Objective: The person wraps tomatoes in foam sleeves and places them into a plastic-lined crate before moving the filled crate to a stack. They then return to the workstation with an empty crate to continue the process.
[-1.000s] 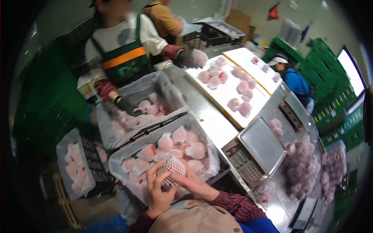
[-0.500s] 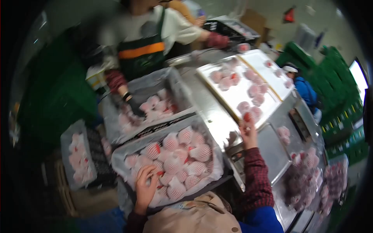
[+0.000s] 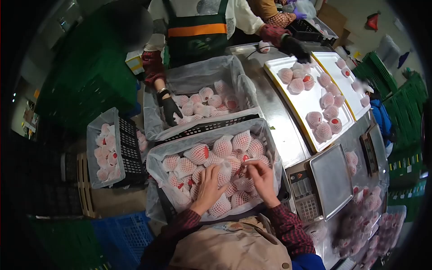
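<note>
A lined black crate (image 3: 155, 164) in front of me holds many red fruits in white-and-pink foam nets. Over its middle, my left hand (image 3: 208, 189) has its fingers curled against a foam-netted fruit (image 3: 224, 174). My right hand (image 3: 262, 181) is just to the right, above the same crate. Its thumb and forefinger are pinched together beside a netted fruit with a red patch; whatever is between them is too small to make out.
A co-worker's gloved hand (image 3: 171, 111) reaches into a second lined crate (image 3: 155, 128) behind mine. Their other gloved hand (image 3: 294, 48) is over a white tray (image 3: 294, 103) of netted fruits. A scale (image 3: 332, 180) stands right, a smaller crate (image 3: 128, 153) left.
My right hand has left the white tray, where it held a fruit, and come back to the crate. My left hand has moved right over the fruits. The co-worker's arm has reached to the tray.
</note>
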Demonstrator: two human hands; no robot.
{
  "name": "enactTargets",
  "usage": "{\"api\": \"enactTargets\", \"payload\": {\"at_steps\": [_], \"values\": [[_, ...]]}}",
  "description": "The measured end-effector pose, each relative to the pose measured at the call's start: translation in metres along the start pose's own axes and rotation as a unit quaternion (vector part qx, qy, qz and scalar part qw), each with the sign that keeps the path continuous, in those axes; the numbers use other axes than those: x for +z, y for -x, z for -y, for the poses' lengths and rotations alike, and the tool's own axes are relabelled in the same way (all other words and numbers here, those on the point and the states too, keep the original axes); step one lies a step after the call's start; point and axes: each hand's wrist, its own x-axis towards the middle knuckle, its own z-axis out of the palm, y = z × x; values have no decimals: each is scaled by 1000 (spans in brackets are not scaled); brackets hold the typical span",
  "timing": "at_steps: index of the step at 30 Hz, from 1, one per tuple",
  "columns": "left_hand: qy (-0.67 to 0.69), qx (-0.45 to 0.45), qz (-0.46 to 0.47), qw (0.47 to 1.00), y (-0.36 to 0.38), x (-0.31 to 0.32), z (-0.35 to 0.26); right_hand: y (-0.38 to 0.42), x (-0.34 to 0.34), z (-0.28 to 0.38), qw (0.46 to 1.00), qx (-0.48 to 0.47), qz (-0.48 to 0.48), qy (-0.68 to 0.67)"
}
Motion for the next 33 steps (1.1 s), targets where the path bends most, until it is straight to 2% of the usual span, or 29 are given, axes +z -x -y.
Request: {"api": "enactTargets", "payload": {"at_steps": [3,4,5,6,7,9,10,11,12,13,14,15,17,18,19,20,21,22,24,26,28,30,31,32,33], "values": [[-2,-4,-17,1000,-10,4,11,9,6,-2,999,4,11,34],[0,0,-15,1000,-12,4,17,12,8,1,992,-56,22,108],[260,-82,-4,962,-14,3,24,15,9,4,976,-114,33,181],[499,-162,9,851,-13,1,31,18,9,11,967,-129,64,209],[499,-161,13,851,-16,-14,24,21,16,24,968,-128,60,209],[605,-246,113,748,-19,-47,11,24,35,43,942,-225,54,245],[625,-264,144,720,-17,-52,12,22,39,43,932,-241,71,260],[626,-263,142,720,-13,-56,9,22,43,42,932,-243,72,260],[662,-260,131,690,-9,-59,4,21,47,40,938,-244,54,241],[697,-257,119,658,-5,-59,1,20,49,37,943,-244,36,223],[662,-223,112,707,-3,-56,-3,16,50,32,952,-243,6,184],[662,-223,113,707,1,-57,-6,17,50,29,952,-244,5,184],[597,-118,92,788,9,-62,-15,21,51,29,978,-146,-11,149],[611,-124,78,778,12,-62,-16,21,52,30,977,-147,-11,151],[613,-123,76,777,14,-65,-17,19,53,31,996,-80,-26,32],[654,-154,101,734,16,-71,-17,18,54,31,995,-11,-40,-87],[692,-184,125,687,19,-76,-16,18,54,30,996,-11,-37,-85],[693,-183,122,687,23,-73,-7,17,54,26,995,-12,-37,-91],[774,-172,161,587,32,-62,12,17,52,17,995,-16,-35,-96],[783,-188,125,579,35,-65,4,19,51,12,1000,9,10,0],[792,-201,89,569,34,-70,-4,29,49,26,999,-14,10,45],[770,-182,55,609,24,-77,-10,37,50,41,995,-34,10,89],[770,-182,55,609,18,-83,-16,39,50,46,989,-111,1,101],[688,-168,32,705,11,-90,-27,41,52,54,976,-187,-8,112],[595,-151,9,789,8,-95,-38,44,55,68,976,-187,-9,112]]}}
